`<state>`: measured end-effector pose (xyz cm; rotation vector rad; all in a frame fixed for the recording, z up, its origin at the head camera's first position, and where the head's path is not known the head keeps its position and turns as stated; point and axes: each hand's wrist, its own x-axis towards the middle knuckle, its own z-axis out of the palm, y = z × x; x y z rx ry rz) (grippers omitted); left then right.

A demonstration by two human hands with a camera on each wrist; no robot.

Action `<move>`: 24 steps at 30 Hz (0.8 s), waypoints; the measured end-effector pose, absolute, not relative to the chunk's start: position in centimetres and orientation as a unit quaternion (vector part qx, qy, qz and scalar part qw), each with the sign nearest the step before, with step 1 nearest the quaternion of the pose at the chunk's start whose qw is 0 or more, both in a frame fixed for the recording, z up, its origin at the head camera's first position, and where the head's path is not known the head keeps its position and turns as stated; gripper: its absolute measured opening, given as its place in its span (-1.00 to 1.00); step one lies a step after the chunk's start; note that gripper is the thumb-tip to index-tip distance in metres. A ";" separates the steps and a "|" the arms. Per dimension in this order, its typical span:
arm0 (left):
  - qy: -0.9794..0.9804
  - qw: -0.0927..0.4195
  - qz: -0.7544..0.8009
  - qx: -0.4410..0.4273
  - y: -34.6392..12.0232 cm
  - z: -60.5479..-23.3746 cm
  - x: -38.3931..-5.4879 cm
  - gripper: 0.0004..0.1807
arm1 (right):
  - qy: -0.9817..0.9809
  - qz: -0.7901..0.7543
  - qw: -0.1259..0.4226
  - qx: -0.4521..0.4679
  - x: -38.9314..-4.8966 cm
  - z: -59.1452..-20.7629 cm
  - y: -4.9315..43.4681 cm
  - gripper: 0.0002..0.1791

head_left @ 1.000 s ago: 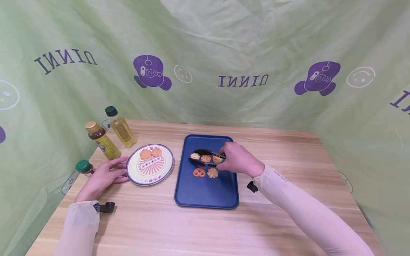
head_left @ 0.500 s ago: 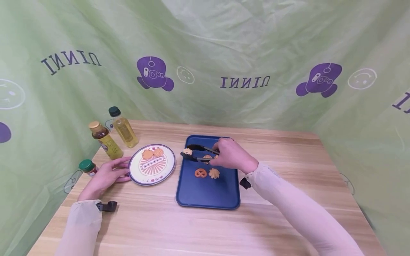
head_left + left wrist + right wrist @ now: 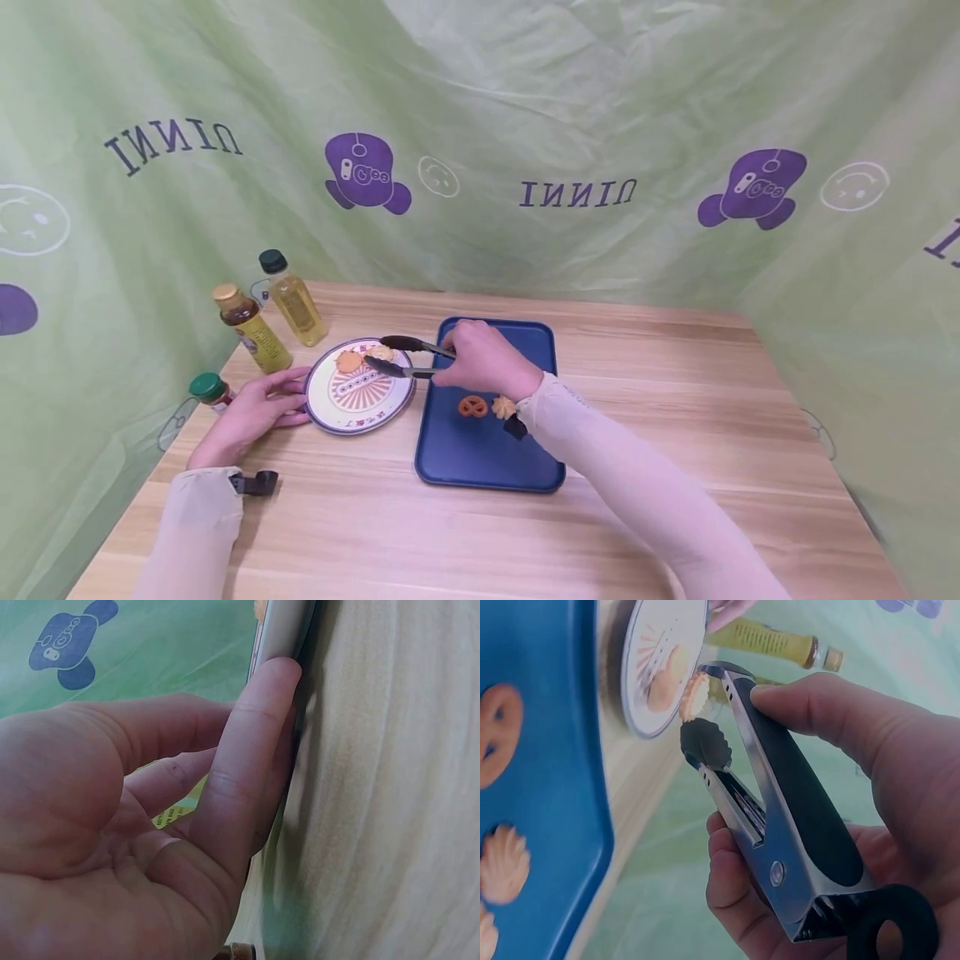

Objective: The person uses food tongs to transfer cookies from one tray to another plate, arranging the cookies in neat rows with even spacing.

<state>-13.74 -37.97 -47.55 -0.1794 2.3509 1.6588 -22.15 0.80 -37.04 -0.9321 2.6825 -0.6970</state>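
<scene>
My right hand (image 3: pixel 487 358) grips black-and-steel tongs (image 3: pixel 784 795). Their scalloped tips pinch a pale ridged cookie (image 3: pixel 695 697) over the far edge of a white, blue-rimmed plate (image 3: pixel 330 412). A flat round cookie (image 3: pixel 348 361) lies on that plate, and the right wrist view shows another beside it. My left hand (image 3: pixel 258 408) touches the plate's left rim with extended fingers. Right of the plate, a blue tray (image 3: pixel 487 462) bears a pretzel cookie (image 3: pixel 472 407) and a star-shaped cookie (image 3: pixel 502 407); my right hand and forearm cover its upper part.
Behind the left hand stand a yellow-labelled bottle (image 3: pixel 264 346) and a clear bottle of yellow oil (image 3: pixel 297 308). A green-capped jar (image 3: pixel 208 388) is beside that hand. The wooden table (image 3: pixel 360 517) meets a green printed curtain (image 3: pixel 480 242) at the back.
My right hand has carried the pale cookie in the tongs leftward from the tray to over the plate. The left hand has stayed at the plate's rim.
</scene>
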 end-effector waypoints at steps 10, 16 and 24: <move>0.804 0.122 0.579 -0.056 -37.9 -47.7 -14.0 -0.28 | 0.909 -0.229 0.104 -0.332 -21.7 -38.1 -3.3 -0.73; 0.801 0.124 0.583 -0.058 -37.7 -47.9 -14.0 -0.27 | 0.910 -0.220 0.114 -0.332 -21.3 -38.8 -5.1 -0.75; 0.800 0.125 0.583 -0.061 -37.7 -47.4 -13.9 -0.28 | 0.918 -0.194 0.100 -0.331 -21.0 -39.2 -6.6 -0.65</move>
